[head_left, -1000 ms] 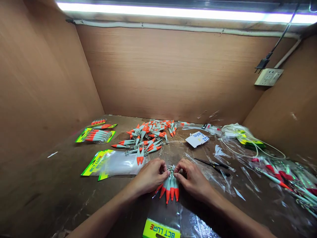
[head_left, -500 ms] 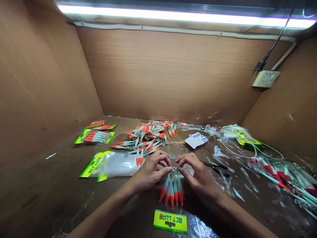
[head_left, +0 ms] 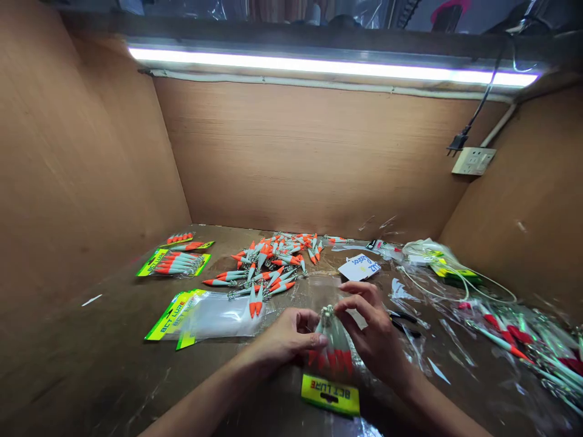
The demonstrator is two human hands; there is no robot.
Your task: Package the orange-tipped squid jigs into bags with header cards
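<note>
A bunch of grey-and-orange fishing lures lies in front of me with orange tips toward me and hooks away. My left hand has its thumb pressed on the left side of the bunch. At the hook end, the thumb and index finger of my right hand pinch together, with the other fingers bent above. Lures and a clear bag with a yellow header card overlap; I cannot tell whether the lures are inside it or on top. Clear plastic shows beyond the hooks.
Loose lures are heaped at the back middle. Flat header-card bags lie to the left, filled packs behind them. On the right are black-handled pliers, a handwritten card, plastic scraps and more lures.
The bag with the yellow card has moved up against the lures, and its plastic now overlaps them. My left hand has shifted down to the side of the bunch. The head view has tilted upward.
</note>
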